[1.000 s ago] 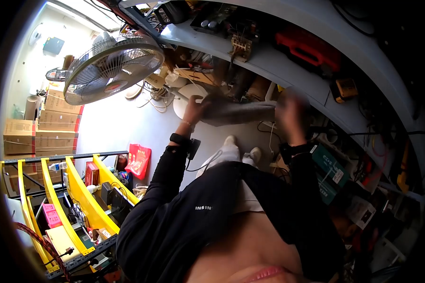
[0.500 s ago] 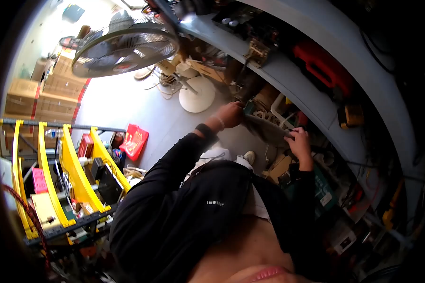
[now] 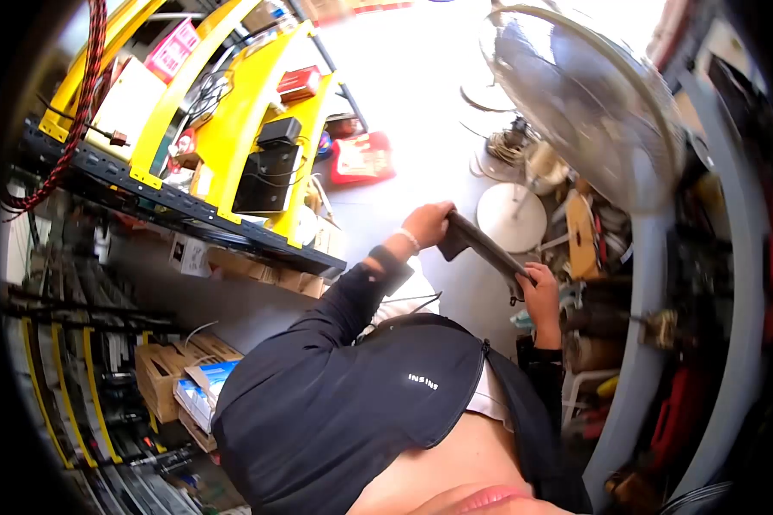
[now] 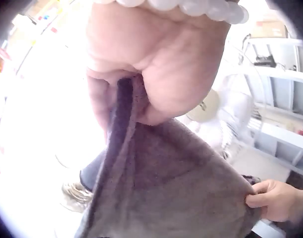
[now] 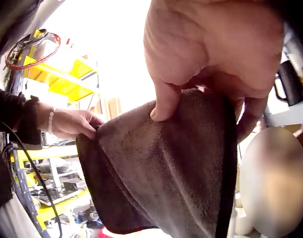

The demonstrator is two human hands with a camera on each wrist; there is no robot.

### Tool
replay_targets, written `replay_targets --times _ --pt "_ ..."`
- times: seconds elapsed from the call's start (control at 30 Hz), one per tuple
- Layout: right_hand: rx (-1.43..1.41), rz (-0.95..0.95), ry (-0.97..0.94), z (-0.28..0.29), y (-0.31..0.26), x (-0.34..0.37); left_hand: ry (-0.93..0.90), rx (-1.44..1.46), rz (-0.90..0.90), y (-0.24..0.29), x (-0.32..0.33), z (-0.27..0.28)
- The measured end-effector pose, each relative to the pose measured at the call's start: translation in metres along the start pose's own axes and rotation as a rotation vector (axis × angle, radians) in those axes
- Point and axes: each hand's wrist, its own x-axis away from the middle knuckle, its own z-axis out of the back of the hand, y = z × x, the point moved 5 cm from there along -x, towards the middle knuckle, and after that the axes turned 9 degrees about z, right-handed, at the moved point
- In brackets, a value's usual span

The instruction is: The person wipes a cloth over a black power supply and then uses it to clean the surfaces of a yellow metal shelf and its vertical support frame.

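Note:
A grey-brown cloth (image 3: pixel 487 251) with a dark edge is stretched between the two hands in front of the body. The left hand (image 3: pixel 427 226) grips one end of it; in the left wrist view the left hand (image 4: pixel 156 64) pinches the gathered cloth (image 4: pixel 166 183), which spreads out below. At the other end the right hand (image 3: pixel 541 298) holds the cloth's edge. In the right wrist view the right hand (image 5: pixel 211 54) has its thumb on the near face of the cloth (image 5: pixel 161 163), the other fingers partly hidden behind it.
A large fan (image 3: pixel 584 103) stands at the upper right, near a round white base (image 3: pixel 512 218) on the floor. Yellow shelving (image 3: pixel 253 112) with boxes and cables fills the upper left. A red bag (image 3: pixel 362 158) lies beyond the shelves. Cartons (image 3: pixel 159 382) are at the lower left.
The head view has turned, bringing the shelving nearer and the fan to the right side. Both hands keep hold of the cloth, which now slants down from the left hand to the right.

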Motion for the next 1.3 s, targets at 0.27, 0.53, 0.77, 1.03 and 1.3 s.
replay_targets --times 0.27,0.53,0.77,1.03,1.3 --pt "0.05 0.289 -0.031 -0.16 -0.094 -0.235 0.323 0.38 0.364 -0.207 -0.03 0.153" --pt "-0.46 0.314 -0.202 -0.27 -0.161 -0.436 0.08 0.43 0.714 -0.369 -0.092 0.176" --pt "-0.976 0.063 -0.35 -0.329 -0.157 -0.615 0.145 1.089 0.542 -0.391 -0.22 0.197" --pt "-0.653 0.007 -0.555 -0.381 -0.108 -0.823 0.429 1.788 0.682 -0.437 -0.382 0.248" --pt "-0.193 0.159 -0.546 -0.422 -0.066 -0.984 0.696 1.704 0.497 -0.435 -0.507 0.343"
